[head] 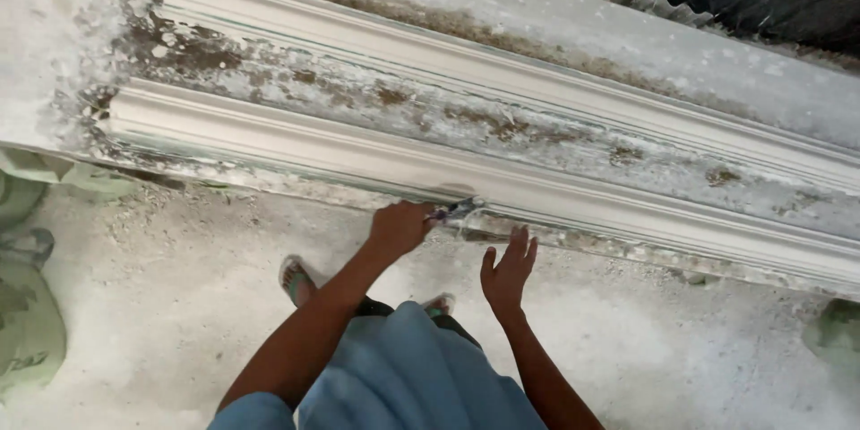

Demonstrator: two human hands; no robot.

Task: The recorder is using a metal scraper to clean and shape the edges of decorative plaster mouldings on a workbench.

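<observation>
left hand: my left hand is fisted round a small scraper tool, blade on the front moulding edge.
right hand: right hand is at 4 o'clock of the tool, fingers spread, holding nothing, near the surface lip.
step tip: I'd keep the blade flat and strokes short (wet plaster likely gouges).
hidden: blade tip too small to read; both mouldings cut off at 3 o'clock; feet partly under my shirt.
</observation>
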